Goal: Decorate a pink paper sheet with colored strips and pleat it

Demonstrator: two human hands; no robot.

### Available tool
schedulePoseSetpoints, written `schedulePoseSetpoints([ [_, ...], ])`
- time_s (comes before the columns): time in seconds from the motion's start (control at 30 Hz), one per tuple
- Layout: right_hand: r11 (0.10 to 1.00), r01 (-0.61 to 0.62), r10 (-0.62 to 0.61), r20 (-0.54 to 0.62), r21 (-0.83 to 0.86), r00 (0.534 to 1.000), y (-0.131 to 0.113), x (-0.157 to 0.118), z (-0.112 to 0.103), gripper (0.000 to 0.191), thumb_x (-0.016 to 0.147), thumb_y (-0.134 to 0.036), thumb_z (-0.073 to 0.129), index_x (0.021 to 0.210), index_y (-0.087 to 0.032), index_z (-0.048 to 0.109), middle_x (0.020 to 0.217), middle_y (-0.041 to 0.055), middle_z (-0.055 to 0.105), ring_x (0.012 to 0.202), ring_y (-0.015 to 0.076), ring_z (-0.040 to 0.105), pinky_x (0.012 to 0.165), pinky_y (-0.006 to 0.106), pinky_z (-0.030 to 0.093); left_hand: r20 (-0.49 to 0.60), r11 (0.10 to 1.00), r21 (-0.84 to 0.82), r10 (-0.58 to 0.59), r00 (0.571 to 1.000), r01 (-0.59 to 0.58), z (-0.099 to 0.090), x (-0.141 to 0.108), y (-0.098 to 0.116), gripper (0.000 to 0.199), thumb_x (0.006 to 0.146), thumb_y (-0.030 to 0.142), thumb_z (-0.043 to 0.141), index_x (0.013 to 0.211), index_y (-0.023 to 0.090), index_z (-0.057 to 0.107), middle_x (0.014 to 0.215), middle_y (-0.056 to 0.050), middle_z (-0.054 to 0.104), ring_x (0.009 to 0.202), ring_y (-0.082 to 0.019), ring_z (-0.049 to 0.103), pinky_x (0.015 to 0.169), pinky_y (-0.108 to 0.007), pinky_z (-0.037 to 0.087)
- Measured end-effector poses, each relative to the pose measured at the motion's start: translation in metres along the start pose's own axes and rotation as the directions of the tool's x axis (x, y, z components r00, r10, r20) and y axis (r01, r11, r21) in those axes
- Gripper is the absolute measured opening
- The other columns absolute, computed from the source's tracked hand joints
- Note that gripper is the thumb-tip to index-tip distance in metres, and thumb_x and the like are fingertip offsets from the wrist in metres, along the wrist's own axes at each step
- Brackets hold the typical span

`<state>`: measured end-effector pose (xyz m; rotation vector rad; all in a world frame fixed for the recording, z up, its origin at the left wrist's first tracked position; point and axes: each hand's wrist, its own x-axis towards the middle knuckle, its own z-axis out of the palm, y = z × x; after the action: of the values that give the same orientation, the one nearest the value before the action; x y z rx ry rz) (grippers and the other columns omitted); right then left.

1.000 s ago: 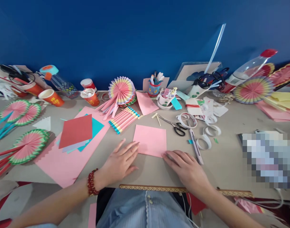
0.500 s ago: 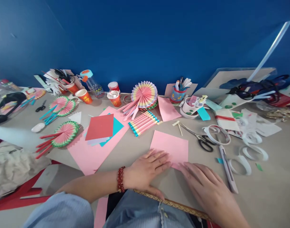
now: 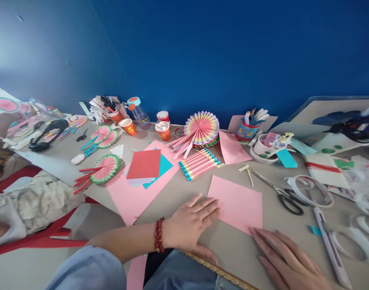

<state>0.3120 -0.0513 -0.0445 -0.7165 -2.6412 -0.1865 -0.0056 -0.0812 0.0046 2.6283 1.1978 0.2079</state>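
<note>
A pink square sheet point(image 3: 240, 200) lies flat on the grey table in front of me. My left hand point(image 3: 192, 225), with a red bead bracelet at the wrist, rests palm down, fingers spread, fingertips on the sheet's left edge. My right hand point(image 3: 289, 257) lies flat near the lower right corner, its fingertips touching the sheet's edge. Behind the sheet are a row of rolled pink paper sticks with blue ends point(image 3: 199, 164) and a round pleated paper fan point(image 3: 201, 128). A red sheet point(image 3: 144, 164) tops a blue one on a large pink sheet point(image 3: 120, 201).
Black-handled scissors point(image 3: 289, 203), a roll of tape point(image 3: 312, 191) and a pale cutter point(image 3: 330, 245) lie at the right. Cups, a bottle point(image 3: 139, 112) and small watermelon-coloured fans point(image 3: 106, 168) stand or lie at the left. Part of another person shows at the far left.
The view has turned to the left, so things appear further right. My left fingertips now sit at the sheet's edge instead of over its lower left part.
</note>
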Motion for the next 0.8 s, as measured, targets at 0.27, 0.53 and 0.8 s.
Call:
schedulePoseSetpoints([
  [0.27, 0.996, -0.07, 0.071, -0.019, 0.063, 0.997, 0.002, 0.03, -0.006, 0.034, 0.098, -0.017, 0.037, 0.111, -0.02, 0.068, 0.1, 0.0081, 0.071, 0.086, 0.0218, 0.066, 0.075, 0.036, 0.054, -0.087, 0.99, -0.137, -0.058, 0.995, 0.046, 0.002, -0.004, -0.005, 0.085, 0.092, 0.065, 0.047, 0.152, 0.008, 0.026, 0.159, -0.021, 0.026, 0.151, -0.03, 0.017, 0.122, -0.05, 0.019],
  [0.53, 0.851, -0.353, 0.381, 0.004, 0.389, 0.925, -0.027, 0.048, -0.021, 0.019, 0.098, -0.019, 0.047, 0.105, -0.02, 0.065, 0.098, 0.0069, 0.069, 0.084, 0.017, 0.069, 0.07, 0.026, 0.056, -0.133, 0.438, -0.887, -0.547, 0.826, 0.148, 0.01, -0.014, 0.019, 0.029, 0.101, 0.041, 0.042, 0.111, 0.017, 0.054, 0.111, -0.013, 0.062, 0.098, -0.02, 0.064, 0.081, -0.034, 0.057],
  [0.8, 0.822, -0.347, 0.361, 0.058, 0.451, 0.931, -0.069, 0.064, -0.02, 0.027, 0.094, -0.018, 0.048, 0.119, -0.019, 0.058, 0.105, 0.0104, 0.069, 0.086, 0.0208, 0.069, 0.071, 0.031, 0.059, -0.009, 0.381, -0.903, -0.474, 0.881, 0.196, 0.011, 0.021, 0.033, 0.028, 0.096, 0.044, 0.053, 0.105, 0.018, 0.056, 0.097, -0.005, 0.069, 0.086, -0.017, 0.065, 0.068, -0.026, 0.052],
])
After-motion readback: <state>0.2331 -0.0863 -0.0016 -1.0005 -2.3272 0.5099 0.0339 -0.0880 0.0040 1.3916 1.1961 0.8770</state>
